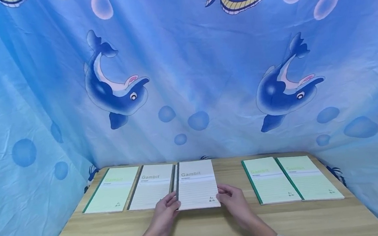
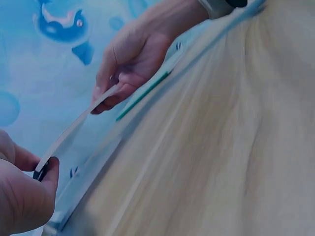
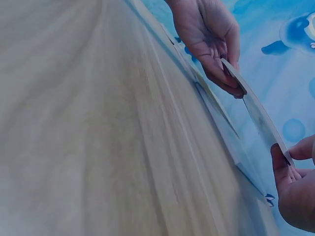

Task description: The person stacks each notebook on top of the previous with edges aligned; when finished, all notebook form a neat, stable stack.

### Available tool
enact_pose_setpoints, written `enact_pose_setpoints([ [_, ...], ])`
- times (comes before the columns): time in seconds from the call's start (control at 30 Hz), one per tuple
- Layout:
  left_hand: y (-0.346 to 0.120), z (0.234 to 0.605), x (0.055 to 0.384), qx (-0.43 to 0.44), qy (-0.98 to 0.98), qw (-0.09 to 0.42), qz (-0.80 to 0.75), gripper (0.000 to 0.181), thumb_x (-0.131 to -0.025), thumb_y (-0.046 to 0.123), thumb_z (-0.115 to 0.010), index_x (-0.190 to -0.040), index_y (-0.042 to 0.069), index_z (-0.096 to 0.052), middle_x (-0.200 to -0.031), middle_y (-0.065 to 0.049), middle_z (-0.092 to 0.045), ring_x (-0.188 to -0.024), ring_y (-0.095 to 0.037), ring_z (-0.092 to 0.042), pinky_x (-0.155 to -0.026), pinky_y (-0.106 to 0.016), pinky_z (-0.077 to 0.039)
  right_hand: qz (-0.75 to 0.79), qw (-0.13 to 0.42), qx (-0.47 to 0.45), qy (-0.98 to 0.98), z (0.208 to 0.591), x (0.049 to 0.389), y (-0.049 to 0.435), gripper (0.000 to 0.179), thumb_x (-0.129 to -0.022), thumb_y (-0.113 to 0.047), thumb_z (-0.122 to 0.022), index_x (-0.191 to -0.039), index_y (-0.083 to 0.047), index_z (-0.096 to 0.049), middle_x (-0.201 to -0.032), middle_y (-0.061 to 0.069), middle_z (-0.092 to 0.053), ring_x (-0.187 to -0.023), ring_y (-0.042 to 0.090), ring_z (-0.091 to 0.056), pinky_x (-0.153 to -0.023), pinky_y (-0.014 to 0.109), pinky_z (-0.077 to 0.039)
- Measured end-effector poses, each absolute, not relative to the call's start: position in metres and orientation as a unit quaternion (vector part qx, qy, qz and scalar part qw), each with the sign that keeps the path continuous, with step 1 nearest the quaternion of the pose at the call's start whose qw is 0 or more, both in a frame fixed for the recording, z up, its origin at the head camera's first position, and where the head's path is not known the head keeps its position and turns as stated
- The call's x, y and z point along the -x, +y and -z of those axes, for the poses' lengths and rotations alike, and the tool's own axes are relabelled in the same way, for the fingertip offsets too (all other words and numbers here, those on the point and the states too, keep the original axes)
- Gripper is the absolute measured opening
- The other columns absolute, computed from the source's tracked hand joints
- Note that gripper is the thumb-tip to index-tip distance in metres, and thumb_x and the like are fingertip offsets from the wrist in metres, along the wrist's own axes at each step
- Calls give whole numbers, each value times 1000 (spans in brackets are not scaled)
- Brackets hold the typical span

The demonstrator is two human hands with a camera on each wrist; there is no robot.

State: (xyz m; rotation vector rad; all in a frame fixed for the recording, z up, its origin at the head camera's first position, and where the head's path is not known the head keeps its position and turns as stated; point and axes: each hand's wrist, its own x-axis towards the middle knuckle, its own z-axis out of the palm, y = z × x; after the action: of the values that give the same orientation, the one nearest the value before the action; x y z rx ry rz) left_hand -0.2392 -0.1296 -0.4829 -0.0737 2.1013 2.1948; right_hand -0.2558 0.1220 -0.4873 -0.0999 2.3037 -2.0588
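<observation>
Both hands grip a white "Gambit" notebook (image 1: 197, 190) with a dark spine, cover facing up. The left hand (image 1: 164, 214) pinches its lower left side, thumb on top. At the lower right side, the right hand (image 1: 234, 203) holds it the same way. Both wrist views show the notebook (image 2: 69, 132) edge-on, raised off the table and slightly bowed between the hands. A second white notebook (image 1: 153, 187) with a dark spine lies just left of it. Another dark strip (image 1: 173, 179) shows beside the held notebook's left edge, mostly hidden.
On the wooden table (image 1: 201, 234), a pale green notebook (image 1: 111, 191) with a green spine lies at the far left. Two more, a left one (image 1: 268, 180) and a right one (image 1: 311, 178), lie side by side at the right. A blue sea-print curtain (image 1: 184, 76) hangs behind.
</observation>
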Motion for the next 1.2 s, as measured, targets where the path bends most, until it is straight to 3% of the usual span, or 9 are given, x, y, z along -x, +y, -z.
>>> enact_pose_setpoints([
  [0.1,-134,488,247,33,712,50,-699,61,-100,4,-55,-152,-15,-29,-150,-40,-38,-142,-53,-42,-118,-61,-40,660,24,28,750,492,262,117,48,-96,-8,-63,-141,7,-55,-127,20,-65,-112,22,-63,-88,20,-57],
  [0.37,-137,495,257,43,736,49,-674,60,-100,5,-56,-150,-17,-33,-147,-39,-44,-138,-51,-48,-114,-57,-46,647,19,18,762,506,274,110,44,-96,-6,-63,-136,9,-58,-123,19,-66,-109,21,-63,-87,21,-58],
  [0.7,-143,471,258,17,784,37,-620,62,-96,7,-62,-148,-17,-40,-140,-32,-55,-132,-46,-55,-109,-51,-53,633,25,13,773,503,280,109,42,-95,-6,-65,-135,8,-60,-125,19,-69,-114,24,-66,-96,32,-60],
  [0.97,-153,474,273,6,803,18,-596,56,-92,2,-66,-140,-19,-49,-133,-33,-61,-130,-47,-57,-113,-55,-48,635,35,24,771,506,288,105,41,-97,-8,-65,-135,7,-61,-124,17,-70,-114,22,-67,-97,34,-60],
  [1.2,-158,480,275,10,814,32,-580,56,-91,4,-66,-141,-16,-51,-127,-26,-64,-118,-34,-64,-101,-44,-58,626,29,17,779,507,292,103,41,-94,-6,-67,-134,6,-62,-119,16,-70,-108,20,-66,-91,30,-60],
])
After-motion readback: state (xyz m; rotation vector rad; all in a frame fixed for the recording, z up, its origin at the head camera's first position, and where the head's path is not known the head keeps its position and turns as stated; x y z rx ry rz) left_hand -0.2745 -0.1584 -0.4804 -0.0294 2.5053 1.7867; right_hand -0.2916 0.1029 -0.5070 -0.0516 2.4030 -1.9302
